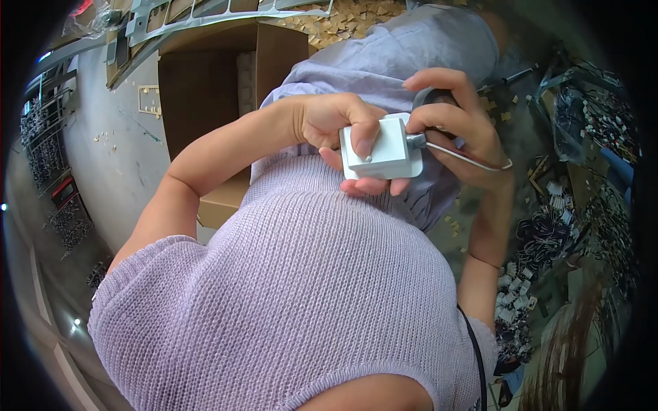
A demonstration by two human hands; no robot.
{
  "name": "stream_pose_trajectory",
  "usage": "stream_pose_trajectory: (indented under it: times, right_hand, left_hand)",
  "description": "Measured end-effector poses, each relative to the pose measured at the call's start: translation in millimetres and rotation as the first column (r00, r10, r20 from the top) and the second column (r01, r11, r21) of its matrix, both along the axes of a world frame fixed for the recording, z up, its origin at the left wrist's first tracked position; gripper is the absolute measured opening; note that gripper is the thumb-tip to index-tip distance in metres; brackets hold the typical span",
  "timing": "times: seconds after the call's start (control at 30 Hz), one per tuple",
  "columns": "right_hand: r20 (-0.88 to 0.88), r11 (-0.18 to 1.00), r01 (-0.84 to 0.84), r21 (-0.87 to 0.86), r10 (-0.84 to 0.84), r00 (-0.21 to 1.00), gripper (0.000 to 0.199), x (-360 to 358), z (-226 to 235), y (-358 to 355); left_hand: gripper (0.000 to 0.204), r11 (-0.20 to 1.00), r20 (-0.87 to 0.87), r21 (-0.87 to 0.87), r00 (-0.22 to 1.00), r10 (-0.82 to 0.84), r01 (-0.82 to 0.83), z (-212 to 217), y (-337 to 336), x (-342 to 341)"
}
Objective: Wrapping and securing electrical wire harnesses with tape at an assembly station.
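White box-shaped case (378, 142) sits just in front of the lower part of the wearer's lilac knit top (329, 288), above the lap. The left hand (336, 123) is closed on it: the thumb presses the flat upper face, while the other fingers (373, 185) show beneath the near edge. At the case's right side, a grey connector (415, 141) meets a thin cable (473, 159) that bends by the right hand (473, 133). That hand's fingers are partly curled, a fingertip touching the case beside the connector; whether they grip anything I cannot tell. A dark rounded object (426, 98) lies behind them, partly hidden. Beyond are pale blue-lilac clothing (404, 55) over the legs and, left of it, an open cardboard carton (199, 103). Farther off, tan scraps (353, 20) cover the floor; tangled dark cables (541, 233) lie at right.
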State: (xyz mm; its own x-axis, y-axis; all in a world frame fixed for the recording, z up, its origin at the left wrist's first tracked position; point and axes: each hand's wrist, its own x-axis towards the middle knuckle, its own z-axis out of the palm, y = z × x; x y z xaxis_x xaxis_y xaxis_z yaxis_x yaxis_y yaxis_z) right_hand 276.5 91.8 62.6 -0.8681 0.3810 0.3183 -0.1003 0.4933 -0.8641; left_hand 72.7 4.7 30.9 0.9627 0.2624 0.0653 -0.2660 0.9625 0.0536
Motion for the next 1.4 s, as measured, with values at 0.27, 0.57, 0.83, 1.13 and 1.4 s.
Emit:
stream_pose_trajectory:
  times: [0.27,0.57,0.83,1.13,1.4]
  right_hand:
    - [0.077,0.969,-0.223,-0.106,0.231,0.97,0.029,1.1,-4.2,12.5]
    - [-0.103,0.97,-0.106,0.218,0.131,0.986,0.016,-11.1,-2.0,6.9]
    - [0.26,0.993,0.101,-0.065,-0.08,0.962,0.028,0.2,-1.0,-5.7]
    - [0.396,0.81,0.516,-0.28,-0.392,0.83,0.037,-10.6,-10.5,-44.6]
    - [0.219,0.558,0.398,-0.728,-0.361,0.907,0.105,-18.8,-16.3,-59.8]
  left_hand:
    - [0.053,0.978,-0.311,0.199,0.95,0.01,0.055,10.9,2.9,-4.4]
    - [0.055,0.924,-0.457,0.316,0.888,-0.051,0.215,18.9,6.6,-9.9]
    - [0.023,0.804,-0.823,0.527,0.399,0.404,0.274,40.4,6.2,-8.3]
    - [0.043,0.318,-0.301,0.779,-0.123,0.946,0.54,7.8,-2.3,5.8]
    - [0.051,0.282,-0.167,0.703,-0.233,0.958,0.653,2.1,-8.8,11.4]
